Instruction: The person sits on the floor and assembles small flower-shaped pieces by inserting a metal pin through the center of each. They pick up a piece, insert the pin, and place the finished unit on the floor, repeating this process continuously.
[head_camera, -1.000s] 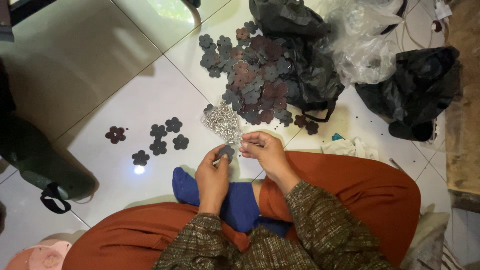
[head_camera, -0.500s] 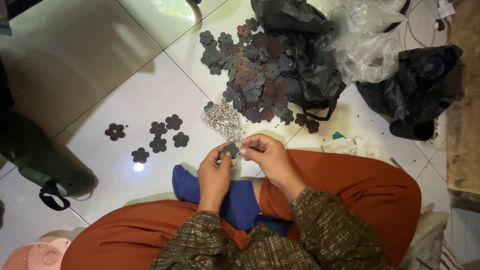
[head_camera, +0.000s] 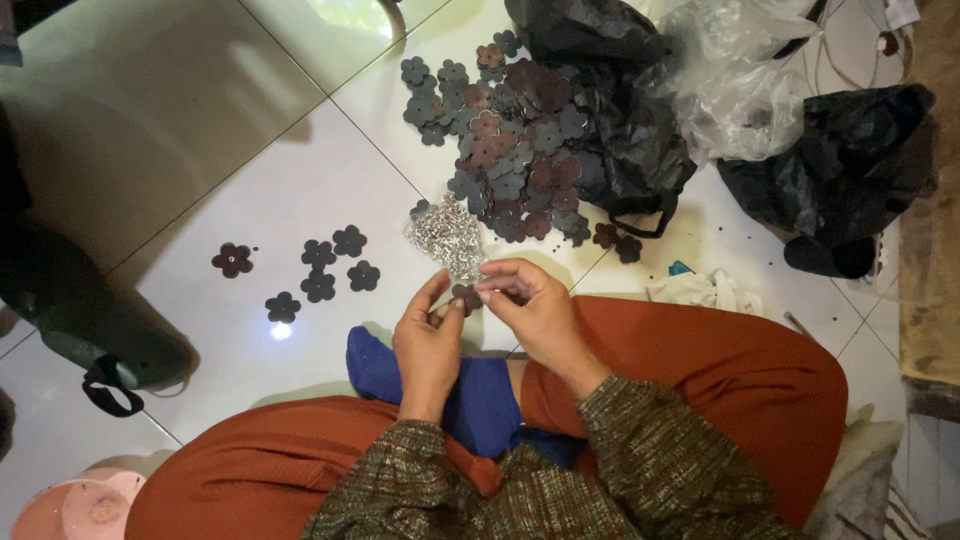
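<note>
Between our two hands, just above the blue sock (head_camera: 470, 385), we pinch one small dark flower-shaped piece (head_camera: 466, 296). Our left hand (head_camera: 428, 345) has its thumb and forefinger spread a little, the fingertips touching the piece's left edge; our right hand (head_camera: 528, 305) is curled closed on its right side, fingers bent over it. Compared with half a second ago, the left fingers have opened slightly and the piece sits a touch lower, while both wrists have kept their place over the orange-red trousers (head_camera: 700, 380).

Just beyond the grip lies a small heap of shiny silver bits (head_camera: 445, 235) on the white tile floor (head_camera: 250, 200), close to our fingertips but not touching them. Further out past that heap spreads a large pile of flower cut-outs (head_camera: 510, 140), spilling from a black plastic bag (head_camera: 620, 130). Left of the grip, well apart, a few loose flowers (head_camera: 335, 265) lie scattered singly. Right of the grip lies a crumpled white cloth (head_camera: 705, 290), and beyond it a clear plastic bag (head_camera: 740, 100) and another black bag (head_camera: 840, 180). Nothing stands between the grip and the camera.
</note>
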